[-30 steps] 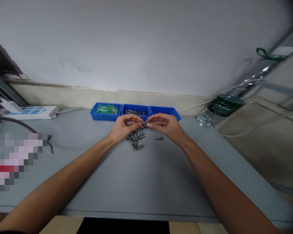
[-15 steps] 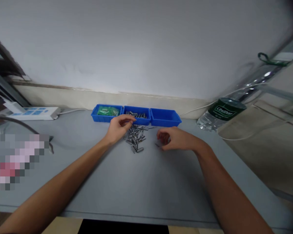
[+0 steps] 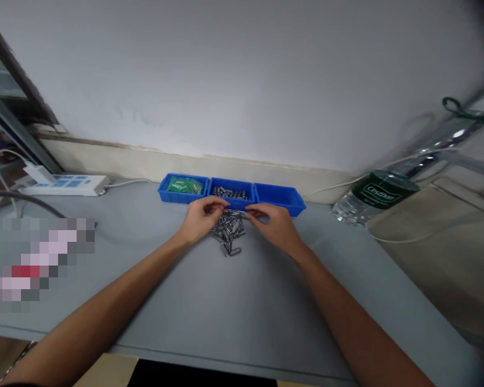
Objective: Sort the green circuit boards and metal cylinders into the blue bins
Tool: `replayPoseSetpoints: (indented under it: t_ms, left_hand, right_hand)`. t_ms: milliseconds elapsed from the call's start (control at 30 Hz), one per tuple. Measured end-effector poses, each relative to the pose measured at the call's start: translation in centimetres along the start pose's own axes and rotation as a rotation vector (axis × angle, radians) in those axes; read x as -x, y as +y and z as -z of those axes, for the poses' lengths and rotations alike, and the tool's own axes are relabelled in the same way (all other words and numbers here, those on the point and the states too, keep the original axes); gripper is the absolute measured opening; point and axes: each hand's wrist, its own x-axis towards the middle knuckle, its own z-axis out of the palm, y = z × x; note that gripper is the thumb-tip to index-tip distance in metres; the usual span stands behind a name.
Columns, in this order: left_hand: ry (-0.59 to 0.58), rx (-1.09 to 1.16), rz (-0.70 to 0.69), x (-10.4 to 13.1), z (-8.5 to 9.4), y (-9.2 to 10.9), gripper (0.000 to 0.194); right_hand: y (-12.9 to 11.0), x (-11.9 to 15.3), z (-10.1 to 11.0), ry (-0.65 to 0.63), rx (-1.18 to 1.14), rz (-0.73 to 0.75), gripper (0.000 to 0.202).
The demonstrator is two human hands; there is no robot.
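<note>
A pile of small metal parts [image 3: 229, 231] lies on the grey table [image 3: 213, 306]. Over its left back edge is my left hand [image 3: 204, 217], thumb and fingertips pinched together; whatever is between them is too small to name. From the right, my right hand [image 3: 275, 223] reaches to the back of the pile, its fingertips closed near a thin metal piece. Behind stand three blue bins: the left bin [image 3: 177, 200] holds green and silver items, the middle bin [image 3: 242, 204] holds metal pieces, and the right bin [image 3: 282, 207] shows only its bare inside.
A clear bottle with a green label [image 3: 381, 191] stands tilted at the back right, near a white cable. At the back left lies a white power strip [image 3: 80, 185] with a plug. A pixelated pinkish patch covers the table's left side. The wall rises behind the bins.
My right hand has moved left and up, from beside the pile to its back edge, close to my left hand. The whole view has shifted slightly.
</note>
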Motion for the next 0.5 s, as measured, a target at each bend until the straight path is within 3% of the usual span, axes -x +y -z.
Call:
replayPoseSetpoints:
  t_ms: [100, 267, 500]
  left_hand:
    - [0.024, -0.119, -0.056, 0.1, 0.3, -0.2, 0.020]
    - [-0.010, -0.230, -0.139, 0.3, 0.6, -0.4, 0.021]
    - [-0.092, -0.264, -0.170, 0.3, 0.8, -0.3, 0.021]
  right_hand:
    - [0.7, 0.2, -0.2, 0.001, 0.234, 0.048, 0.019]
    - [2.2, 0.8, 0.6, -0.183, 0.497, 0.051, 0.030]
    - [2.1, 0.9, 1.4, -0.178, 0.354, -0.074, 0.034]
